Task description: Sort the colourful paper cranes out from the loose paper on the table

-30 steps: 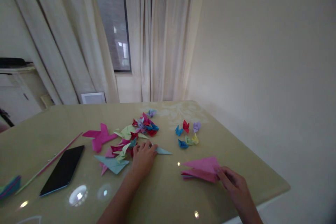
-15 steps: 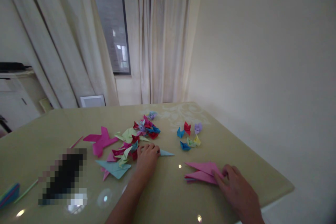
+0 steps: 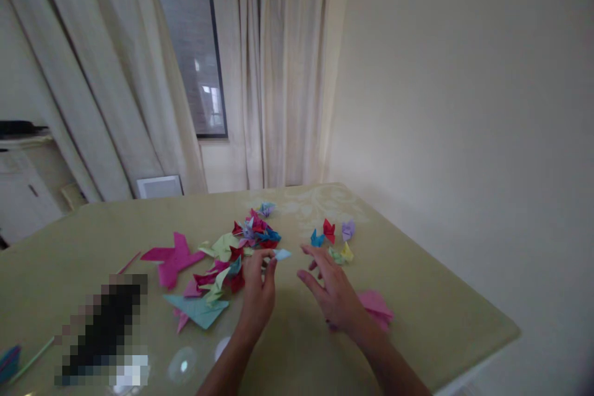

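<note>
My left hand (image 3: 258, 289) pinches a light blue folded paper piece (image 3: 283, 254) between thumb and fingers, its pointed end facing right. Just across from that tip is my right hand (image 3: 333, 289), fingers apart and nothing in them. Pink folded paper (image 3: 379, 304) lies on the table, partly hidden behind my right wrist. A heap of colourful origami pieces (image 3: 223, 246) sits left of and beyond my left hand. Past my right hand stand a few small ones: blue (image 3: 317, 239), red (image 3: 329, 230), purple (image 3: 348, 230) and yellow (image 3: 346, 252).
A magenta paper cross shape (image 3: 172, 262) and a teal folded sheet (image 3: 202, 310) lie on the yellowish table (image 3: 288, 352). Farther left, a pixelated dark patch covers something near a thin green stick (image 3: 32, 360). A wall borders the table's right side; curtains (image 3: 288, 74) hang behind.
My left hand has lifted the light blue paper off the table. My right hand has let go of the pink folded paper and moved left towards my left hand.
</note>
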